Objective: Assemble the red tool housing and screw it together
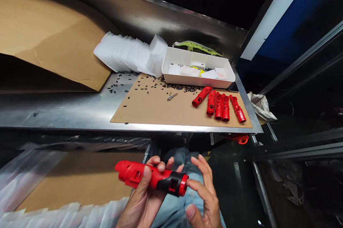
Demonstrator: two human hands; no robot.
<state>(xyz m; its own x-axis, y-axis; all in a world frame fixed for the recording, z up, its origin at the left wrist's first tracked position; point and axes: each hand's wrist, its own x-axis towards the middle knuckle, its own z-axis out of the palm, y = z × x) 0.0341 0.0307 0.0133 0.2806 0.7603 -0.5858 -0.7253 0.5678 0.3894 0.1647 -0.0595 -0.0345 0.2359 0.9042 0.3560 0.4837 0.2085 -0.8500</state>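
Observation:
My left hand [146,188] is wrapped round a red plastic housing [158,181], thumb on top and fingers behind. This tube-shaped part lies nearly level above my lap, with a black band and a square opening near its right end. At that end, the index fingertip of my right hand [205,192] reaches the rim and seems to touch it. The other fingers of this hand are spread, and nothing is in them. Several similar red housings [219,106] lie on a cardboard sheet [155,108] on the metal bench.
A white bin [198,78] holding white blocks and small black pieces stands at the bench's back. Black bits [177,87] and a nail clipper [172,96] lie before it. White foam sheets [125,53] and a cardboard box [53,35] are left. Below is a plastic-lined carton [72,174].

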